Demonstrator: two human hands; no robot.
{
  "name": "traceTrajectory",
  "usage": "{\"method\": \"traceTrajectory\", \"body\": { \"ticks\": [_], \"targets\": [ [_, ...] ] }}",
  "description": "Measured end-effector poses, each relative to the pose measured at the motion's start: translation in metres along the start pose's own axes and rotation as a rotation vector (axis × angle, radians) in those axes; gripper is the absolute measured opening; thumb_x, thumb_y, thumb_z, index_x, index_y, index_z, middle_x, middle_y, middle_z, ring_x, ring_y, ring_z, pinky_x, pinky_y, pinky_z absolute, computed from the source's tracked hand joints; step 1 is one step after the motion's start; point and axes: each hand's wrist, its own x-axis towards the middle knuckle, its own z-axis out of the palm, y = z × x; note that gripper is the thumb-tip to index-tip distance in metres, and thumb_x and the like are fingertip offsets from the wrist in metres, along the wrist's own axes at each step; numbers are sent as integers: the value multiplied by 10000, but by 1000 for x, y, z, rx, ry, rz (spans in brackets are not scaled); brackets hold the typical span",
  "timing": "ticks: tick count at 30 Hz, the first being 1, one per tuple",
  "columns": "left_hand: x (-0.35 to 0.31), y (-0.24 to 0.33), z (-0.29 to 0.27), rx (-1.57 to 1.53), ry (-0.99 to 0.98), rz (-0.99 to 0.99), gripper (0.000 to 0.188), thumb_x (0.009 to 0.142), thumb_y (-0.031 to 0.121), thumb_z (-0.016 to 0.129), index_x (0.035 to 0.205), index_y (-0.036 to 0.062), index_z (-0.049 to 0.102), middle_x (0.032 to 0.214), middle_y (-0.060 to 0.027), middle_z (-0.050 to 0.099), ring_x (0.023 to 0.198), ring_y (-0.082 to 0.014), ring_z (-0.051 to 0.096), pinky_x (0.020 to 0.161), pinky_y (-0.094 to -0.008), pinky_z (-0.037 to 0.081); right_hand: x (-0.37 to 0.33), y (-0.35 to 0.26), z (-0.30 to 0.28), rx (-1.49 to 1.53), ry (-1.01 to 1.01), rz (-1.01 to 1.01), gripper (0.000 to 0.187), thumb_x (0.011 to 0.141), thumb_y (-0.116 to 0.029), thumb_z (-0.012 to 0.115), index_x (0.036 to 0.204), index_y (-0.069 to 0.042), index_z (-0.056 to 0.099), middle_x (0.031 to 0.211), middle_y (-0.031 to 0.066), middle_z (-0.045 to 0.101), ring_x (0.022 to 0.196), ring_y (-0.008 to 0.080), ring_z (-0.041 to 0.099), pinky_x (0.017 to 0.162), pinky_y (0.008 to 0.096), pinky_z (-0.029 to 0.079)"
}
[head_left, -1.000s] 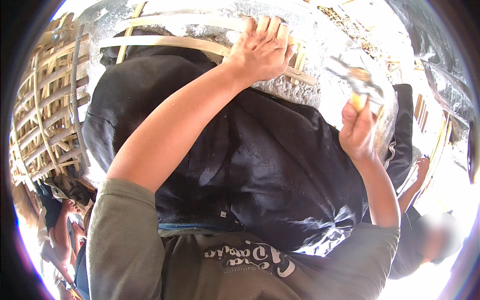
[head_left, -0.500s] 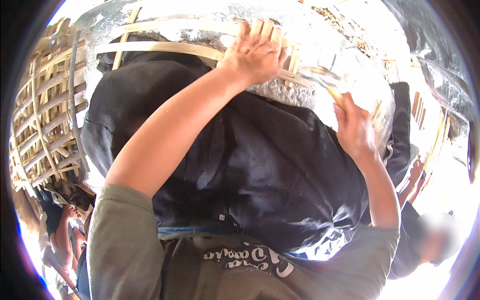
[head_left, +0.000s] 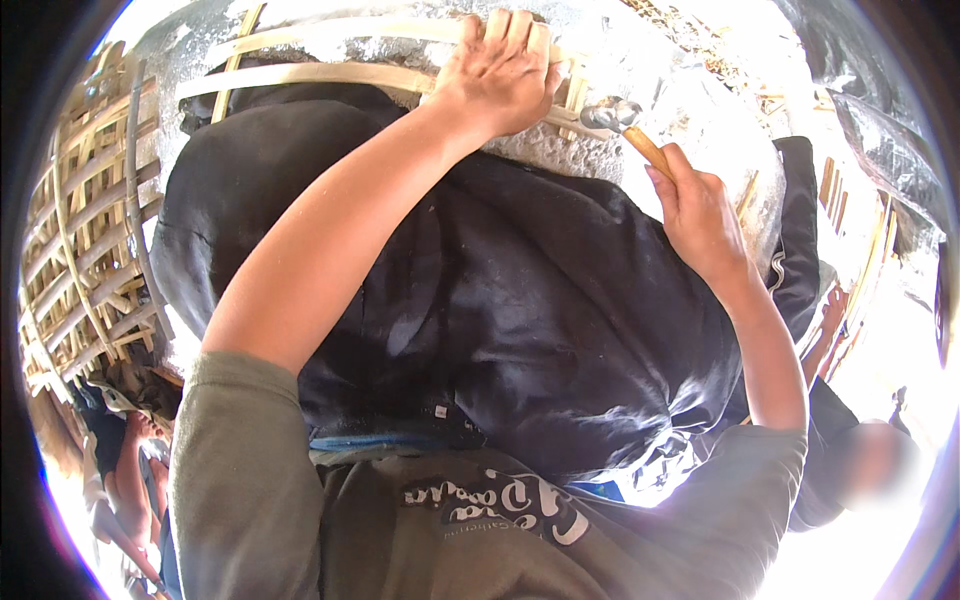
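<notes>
A frame of pale bamboo slats (head_left: 330,75) lies across the grey ground in front of my black-trousered legs. Over its right part, my left hand (head_left: 497,75) is closed, fingers bent round the slats and pressing on them. My right hand (head_left: 700,215) grips the wooden handle of a hammer (head_left: 648,148). Its metal head is beside the frame's right end, close to a short crosspiece (head_left: 577,92); whether they touch I cannot tell. What lies under my left palm is hidden.
A woven bamboo lattice panel (head_left: 90,230) stands at the left. Another person (head_left: 835,460) sits at the lower right, near some thin bamboo strips (head_left: 880,250). Part of someone's limb (head_left: 125,480) shows at the lower left. Dark plastic sheeting (head_left: 880,130) hangs at the upper right.
The hammer head, blurred by motion before, now shows sharply and has come closer to the frame's right end. My left hand keeps its place on the slats. The whole view has shifted slightly.
</notes>
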Motion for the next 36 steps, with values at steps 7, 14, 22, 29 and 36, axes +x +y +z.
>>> {"method": "traceTrajectory", "body": {
  "ticks": [7,14,22,29,36],
  "targets": [
    [1,0,5,-23,36,23,360,981,329,560,1074,-15,615,1083,-169,614,1069,-308,585,959,-476,422,2,0,2,-139,-87,-14,170,1035,-156,558,1144,-27,542,729,224,653,700,421,692,615,447,523],
    [-1,0,7,16,65,48,336,949,331,589,1035,8,623,1048,-150,623,1049,-302,589,897,-472,435,-2,9,7,-118,21,-121,168,1023,-168,572,1141,-55,535,742,206,668,704,437,685,619,469,539],
    [0,2,3,1,28,13,358,956,328,572,1062,-12,614,1070,-161,617,1066,-311,580,923,-484,436,7,7,11,16,9,-78,188,1021,-169,579,1151,-38,541,755,236,671,680,442,679,591,473,525],
    [3,8,-11,9,-297,-58,514,1038,387,386,1336,-14,509,1357,-180,522,1328,-303,444,1117,-531,306,4,-7,12,-140,-91,-43,233,1002,-159,604,1159,3,545,778,262,678,758,466,689,621,489,546],
    [-5,6,27,21,197,-42,415,982,359,525,1159,-11,589,1139,-162,584,1155,-293,544,971,-501,404,6,-7,9,-52,49,-23,166,1021,-180,581,1048,-28,520,755,267,654,743,480,653,620,505,513]
  ]
}}
